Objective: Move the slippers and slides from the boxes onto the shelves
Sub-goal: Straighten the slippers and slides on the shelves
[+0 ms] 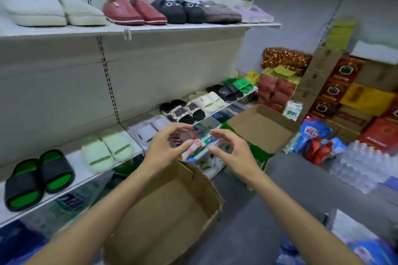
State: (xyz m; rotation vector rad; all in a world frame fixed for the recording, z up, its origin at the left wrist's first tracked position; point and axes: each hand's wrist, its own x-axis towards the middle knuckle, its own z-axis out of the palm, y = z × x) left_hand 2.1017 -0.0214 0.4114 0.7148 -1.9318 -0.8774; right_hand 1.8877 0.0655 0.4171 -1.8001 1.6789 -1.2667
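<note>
Both hands hover in the middle of the frame, above the far edge of the near cardboard box (163,206), which lies open at lower centre with nothing visible inside. The left hand (165,146) and the right hand (228,148) face each other with fingers loosely curled and thumbs apart; neither grips anything.

A second cardboard box (261,128) sits open to the right of centre, its brown floor bare.

The slides already stand on the lower shelf (75,180), which runs from lower left up toward centre right: a black-and-green pair (38,178) at far left, a pale green pair (107,148) beside it, a white pair (148,130) just behind the left hand, then a patterned black pair (183,111), a cream pair (210,100), a black pair (227,91) and a green pair (240,85).

On the upper shelf (172,28), across the top of the frame, slippers sit in a row: white fluffy ones (49,7), a red pair (134,11), a dark grey pair (178,9), a grey-brown slipper (219,12) and a lilac slipper (254,14).

Stacked cartons and packaged goods (349,92) fill the right side.
</note>
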